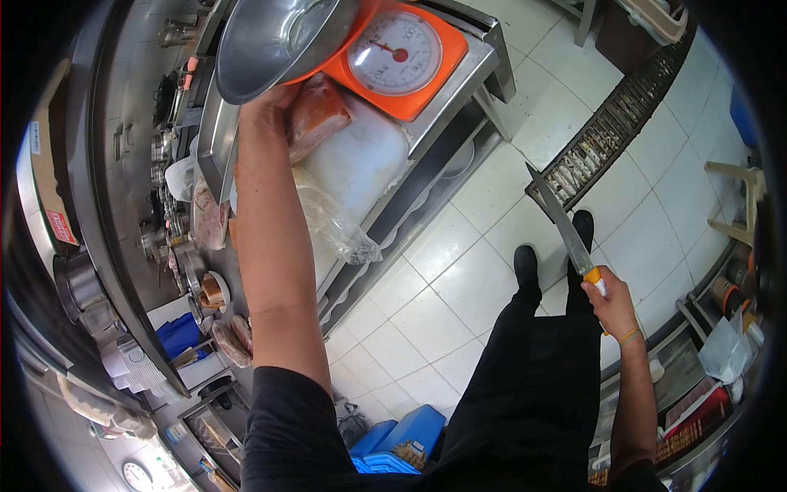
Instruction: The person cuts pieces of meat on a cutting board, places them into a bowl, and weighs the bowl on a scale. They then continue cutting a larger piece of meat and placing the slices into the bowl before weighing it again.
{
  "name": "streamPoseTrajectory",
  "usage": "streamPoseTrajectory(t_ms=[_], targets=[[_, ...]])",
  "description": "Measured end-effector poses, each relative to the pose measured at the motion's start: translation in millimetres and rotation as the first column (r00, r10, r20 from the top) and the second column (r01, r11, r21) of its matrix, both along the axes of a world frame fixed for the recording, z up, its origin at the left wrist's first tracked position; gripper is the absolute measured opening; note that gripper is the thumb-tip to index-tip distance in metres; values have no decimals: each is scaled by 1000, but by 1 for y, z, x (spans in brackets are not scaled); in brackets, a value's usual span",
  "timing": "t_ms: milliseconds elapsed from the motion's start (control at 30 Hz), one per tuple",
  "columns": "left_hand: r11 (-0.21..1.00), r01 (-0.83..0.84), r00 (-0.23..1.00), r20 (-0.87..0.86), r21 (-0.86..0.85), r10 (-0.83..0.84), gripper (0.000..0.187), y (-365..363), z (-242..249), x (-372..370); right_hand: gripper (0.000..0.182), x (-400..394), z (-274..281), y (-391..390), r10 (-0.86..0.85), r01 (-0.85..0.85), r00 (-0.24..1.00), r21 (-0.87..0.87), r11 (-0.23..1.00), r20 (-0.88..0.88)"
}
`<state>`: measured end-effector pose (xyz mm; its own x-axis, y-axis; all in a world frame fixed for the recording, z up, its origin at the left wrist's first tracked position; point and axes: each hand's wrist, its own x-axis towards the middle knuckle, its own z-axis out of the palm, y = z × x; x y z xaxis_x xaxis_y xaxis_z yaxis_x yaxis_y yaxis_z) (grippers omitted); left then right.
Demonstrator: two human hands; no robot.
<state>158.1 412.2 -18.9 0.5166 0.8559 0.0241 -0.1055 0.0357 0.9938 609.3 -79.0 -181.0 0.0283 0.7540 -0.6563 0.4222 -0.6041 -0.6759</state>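
Black sleeve aside, her left hand [266, 107] gripped a slab of raw meat [316, 115] beside the orange scale [410, 61]; it looked soft, slippery, best cupped underneath. Right hand [616, 302] clenched a knife [566, 230].

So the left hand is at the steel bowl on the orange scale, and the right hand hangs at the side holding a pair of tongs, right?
Not quite. In the head view the right hand holds a knife with a yellow handle, blade pointing away, not tongs. The left hand is indeed at the steel bowl on the orange scale.
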Motion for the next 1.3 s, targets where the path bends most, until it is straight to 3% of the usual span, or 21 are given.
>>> streamPoseTrajectory(t_ms=[100,200,467,567,600,633,700,767,867,967,1033,1100,1167,1233,1300], targets=[[1000,-28,1000,-12,10,28,38,3,-1,-2,19,-1,-6,-4,17,-16,1000,108,994,-7],[1000,-25,1000,-9,-3,25,38,9,-1,-6,27,1,1,2,10,-10,1000,0,1000,3],[999,-40,997,-71,21,41,34,-12,8,4,26,3,2,-2,-7,7,1000,-2,1000,-2],[984,-112,969,-205,136,139,48,-5,10,-28,26,5,1,-9,-26,26,1000,-9,1000,-11],[962,-160,890,-389,223,238,48,-20,22,-21,27,6,-1,-13,-34,34,999,-11,999,-12],[930,-186,767,-544,317,339,49,-49,46,-9,27,7,-2,-16,-38,37,999,-5,999,-17],[878,-249,631,-619,408,467,49,-89,68,-3,27,10,-4,-24,-46,47,999,6,999,-26],[845,-371,669,-521,385,531,49,-115,80,-8,27,11,0,-30,-55,57,998,48,997,-38],[610,-468,581,-297,640,758,48,-176,76,-14,27,18,14,-43,-66,68,998,88,994,-19],[449,-568,403,-243,690,883,51,-258,55,-26,25,25,44,-49,-99,103,994,82,991,-45],[411,-541,259,-319,734,912,55,-326,14,-43,24,33,57,-56,-103,107,993,71,992,-54],[547,-669,188,-597,504,780,62,-410,-10,-24,23,48,57,-66,-54,58,997,90,994,-52],[615,-552,288,-563,564,775,72,-499,-84,-32,24,61,73,-71,-7,10,1000,114,993,-20],[790,-492,229,-821,366,523,83,-603,-118,-14,22,82,78,-78,57,-53,998,172,984,-20],[733,-668,207,-913,130,351,95,-686,-131,28,21,106,79,-87,39,-30,995,106,994,-87]])
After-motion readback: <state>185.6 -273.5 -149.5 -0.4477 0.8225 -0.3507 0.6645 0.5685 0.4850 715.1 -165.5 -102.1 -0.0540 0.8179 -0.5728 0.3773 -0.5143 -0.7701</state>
